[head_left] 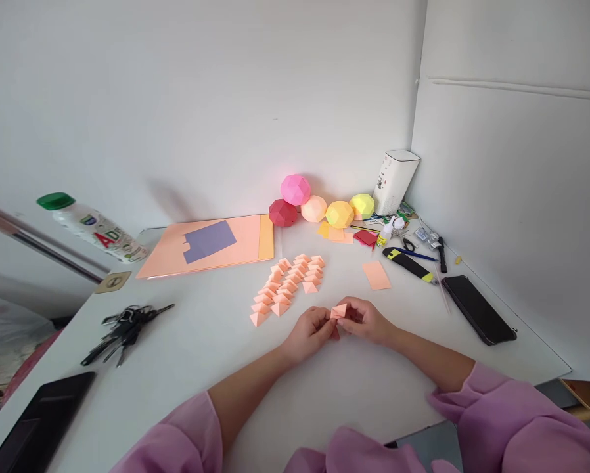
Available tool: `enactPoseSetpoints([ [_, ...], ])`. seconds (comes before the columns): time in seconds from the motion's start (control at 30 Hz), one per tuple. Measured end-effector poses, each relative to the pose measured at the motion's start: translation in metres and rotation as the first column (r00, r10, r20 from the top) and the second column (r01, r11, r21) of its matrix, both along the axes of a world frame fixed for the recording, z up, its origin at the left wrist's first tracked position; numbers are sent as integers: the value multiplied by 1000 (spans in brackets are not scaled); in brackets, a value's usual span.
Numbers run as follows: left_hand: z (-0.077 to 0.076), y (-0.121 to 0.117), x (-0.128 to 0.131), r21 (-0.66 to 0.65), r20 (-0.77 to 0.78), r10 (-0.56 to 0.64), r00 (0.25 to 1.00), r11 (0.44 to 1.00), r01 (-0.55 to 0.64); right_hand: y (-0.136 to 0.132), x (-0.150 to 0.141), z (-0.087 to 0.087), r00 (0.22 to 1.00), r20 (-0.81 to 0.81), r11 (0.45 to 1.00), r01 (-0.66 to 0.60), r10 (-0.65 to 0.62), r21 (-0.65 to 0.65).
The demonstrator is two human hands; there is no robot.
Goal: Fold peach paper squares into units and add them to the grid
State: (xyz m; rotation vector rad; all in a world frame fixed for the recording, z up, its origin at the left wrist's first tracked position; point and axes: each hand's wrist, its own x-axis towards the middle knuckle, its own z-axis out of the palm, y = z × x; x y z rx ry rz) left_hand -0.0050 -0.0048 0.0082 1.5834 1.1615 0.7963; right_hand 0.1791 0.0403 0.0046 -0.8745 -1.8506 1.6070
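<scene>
Lilac cloth sleeves (516,420) lead to left hand (307,335) and right hand (370,322), closely pinching one folded peach-paper piece (339,311); pointed peach-paper folds (288,285) look done, a peach-paper rectangle (376,275) lies unfolded.

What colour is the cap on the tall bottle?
Green; the cap shows best in the head view.

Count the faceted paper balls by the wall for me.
5 in view: the pink ball sits highest; lower down, left to right, are the red ball, the peach ball, the orange ball and the yellow-green ball. More could be hidden behind them.
</scene>
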Motion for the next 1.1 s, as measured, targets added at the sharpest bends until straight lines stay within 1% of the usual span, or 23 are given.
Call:
enactPoseSetpoints([
  [0.07,1,0,0,14,-21,-2,1000,1000,2,0,-1,2,999,35,999,-35,34,24],
  [0.3,4,-1,3,120,-111,44,993,992,-31,-1,-2,5,998,46,999,-33,31,24],
  [0.47,2,-2,5,248,-137,58,989,969,-23,-1,-2,3,998,56,996,3,-8,91],
  [0.53,2,-3,5,270,-125,52,991,963,-16,-1,-1,3,998,56,997,11,-15,82],
  [0.6,3,-3,5,265,-107,52,993,964,-22,-1,-1,3,998,56,999,7,-10,47],
  [0.77,4,-4,2,183,-61,64,996,982,-52,1,0,3,998,57,1000,-4,5,-24],
  [0.83,3,-4,2,171,-41,61,997,984,-53,2,1,3,998,59,999,-9,11,-41],
  [0.93,1,-3,3,191,-41,61,997,980,-53,2,1,1,998,60,999,-9,12,-49],
  [1.1,0,-2,5,235,-85,89,992,970,-67,1,-1,1,997,79,1000,-15,16,-19],
])
